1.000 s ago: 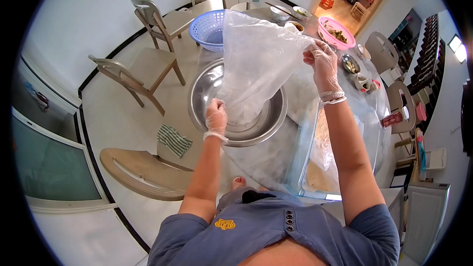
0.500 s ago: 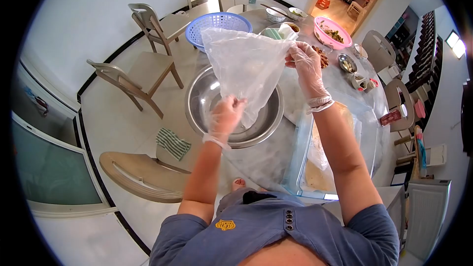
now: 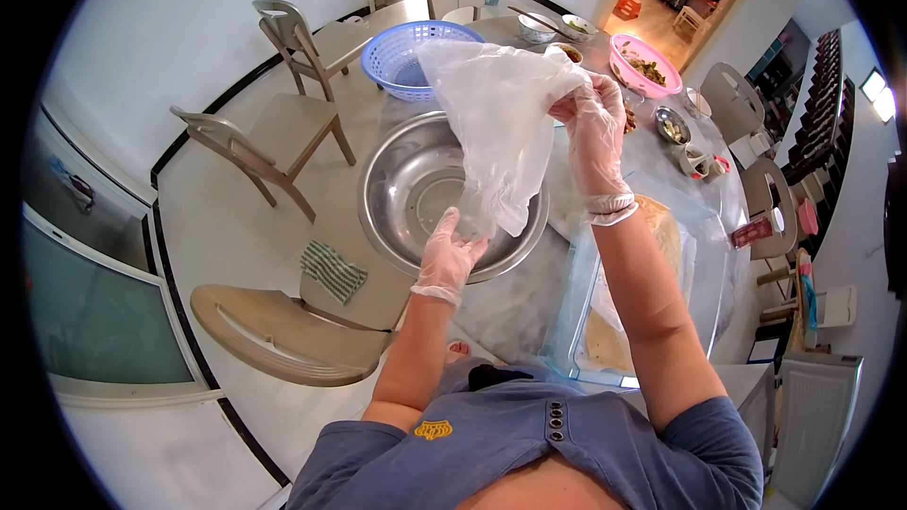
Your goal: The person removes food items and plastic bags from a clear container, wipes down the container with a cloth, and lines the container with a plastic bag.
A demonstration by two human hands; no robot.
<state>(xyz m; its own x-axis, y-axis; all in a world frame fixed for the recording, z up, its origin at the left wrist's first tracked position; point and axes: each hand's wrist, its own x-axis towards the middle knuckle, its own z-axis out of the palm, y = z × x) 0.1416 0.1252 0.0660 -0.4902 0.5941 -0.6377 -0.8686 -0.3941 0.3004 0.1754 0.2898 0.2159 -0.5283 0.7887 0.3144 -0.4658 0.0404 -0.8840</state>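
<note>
A translucent plastic sheet or bag (image 3: 505, 113) hangs in folds from my right hand (image 3: 597, 123), which is closed on its upper right corner. Below its lower edge, my left hand (image 3: 451, 257) is open with fingers apart, over the near rim of a large steel basin (image 3: 397, 198). Both hands wear clear gloves. The sheet covers the basin's right part from view; small droplets or specks show on the basin's bottom. Right of the basin, a light blue plastic tray (image 3: 572, 312) holds flat tan pieces (image 3: 607, 340) and clear film, partly hidden by my right forearm.
Behind the basin stands a blue basket (image 3: 402, 61). A pink basin of food (image 3: 645, 66), small bowls (image 3: 537, 28) and a steel dish (image 3: 672, 125) sit along the far and right table edge. Chairs (image 3: 293, 118) surround the table; a striped cloth (image 3: 333, 271) lies on one.
My left hand has let go of the sheet and opened, moving right and down. The sheet now hangs from my right hand, which has shifted slightly left and is more gathered.
</note>
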